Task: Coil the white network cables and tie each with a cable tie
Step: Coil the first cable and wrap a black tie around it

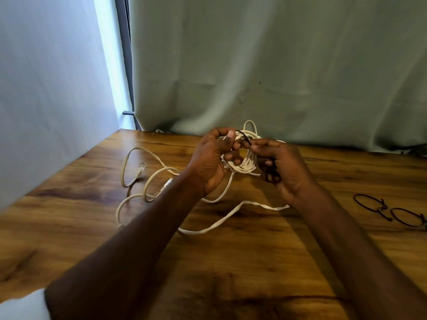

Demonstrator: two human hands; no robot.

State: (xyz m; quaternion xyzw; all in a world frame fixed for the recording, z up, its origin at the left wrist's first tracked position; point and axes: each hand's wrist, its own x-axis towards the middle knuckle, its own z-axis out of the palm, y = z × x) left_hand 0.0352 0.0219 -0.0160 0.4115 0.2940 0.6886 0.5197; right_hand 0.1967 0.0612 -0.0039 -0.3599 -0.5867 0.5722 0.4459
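Lying loose on the wooden table [231,262] at my far left, a second white cable [147,181] is sprawling in open loops, one clear plug [140,169] pointing away from me; it is not yet coiled. Moving right, my left hand [215,158] is gripping the coiled white cable [245,163], fingers curled round the bundle and thumb up, lifting it above the table. A black cable tie [243,137] is crossing the top of that coil, running from my left thumb across to my right fingertips. My right hand [279,165], just beside the coil, is pinching the tie's end, with the lower fingers curled round something dark I cannot make out. I am judging that tightening means pulling rightward, away from the coil. Further right, well apart, spare black ties [390,210] are lying on the table.
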